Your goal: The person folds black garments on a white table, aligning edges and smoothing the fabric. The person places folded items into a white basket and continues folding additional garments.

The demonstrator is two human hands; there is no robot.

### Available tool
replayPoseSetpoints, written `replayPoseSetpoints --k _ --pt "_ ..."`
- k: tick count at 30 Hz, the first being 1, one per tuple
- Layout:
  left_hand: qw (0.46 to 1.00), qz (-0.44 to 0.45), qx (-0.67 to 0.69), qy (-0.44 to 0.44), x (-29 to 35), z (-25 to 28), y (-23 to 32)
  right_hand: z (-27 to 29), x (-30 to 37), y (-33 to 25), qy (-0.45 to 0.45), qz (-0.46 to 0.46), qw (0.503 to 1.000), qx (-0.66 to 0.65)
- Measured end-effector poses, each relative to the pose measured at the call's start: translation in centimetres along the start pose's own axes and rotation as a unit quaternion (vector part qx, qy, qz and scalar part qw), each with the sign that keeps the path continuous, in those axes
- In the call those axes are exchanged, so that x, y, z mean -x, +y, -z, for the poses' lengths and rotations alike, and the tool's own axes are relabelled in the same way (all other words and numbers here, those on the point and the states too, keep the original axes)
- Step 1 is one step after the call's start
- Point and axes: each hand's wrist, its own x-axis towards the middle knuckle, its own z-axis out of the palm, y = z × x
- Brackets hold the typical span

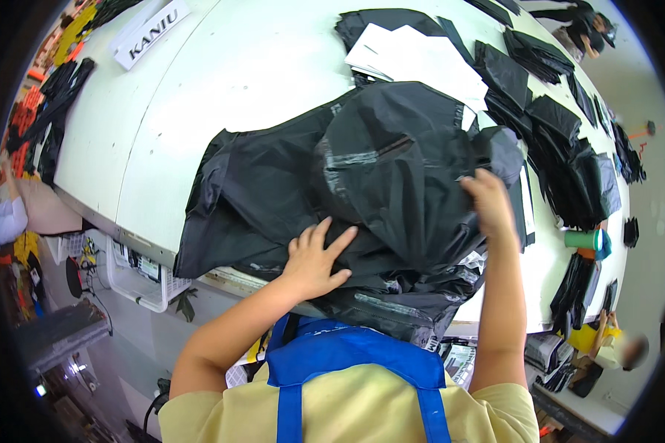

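Note:
A large black garment (266, 184) of thin, shiny fabric, with pale tape strips along its seams, lies spread and rumpled across the near edge of the white table. Its rounded upper part bulges up in the middle. My left hand (314, 266) rests on the garment's near side, palm down with its fingers spread. At the garment's right edge, my right hand (489, 201) is slightly blurred, its fingers curled on the fabric. Part of the garment hangs over the table edge against my blue apron (355, 354).
White sheets (421, 63) lie beyond the garment on black fabric. Several black folded stacks (569, 159) line the table's right side, near a green roll (582, 239). A white sign (149, 33) stands far left. White baskets (144, 277) sit under the table edge. Other people are at both sides.

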Motion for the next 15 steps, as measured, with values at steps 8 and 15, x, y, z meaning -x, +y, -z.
replayPoseSetpoints --k 8,15 --pt "0.979 -0.127 -0.126 0.1 -11.5 2.0 1.4 13.4 3.1 -15.0 0.057 0.352 0.842 -0.404" --pt "0.639 -0.08 0.762 0.062 -2.8 4.3 -1.7 -7.4 9.0 -18.3 -0.324 0.464 0.779 0.269"
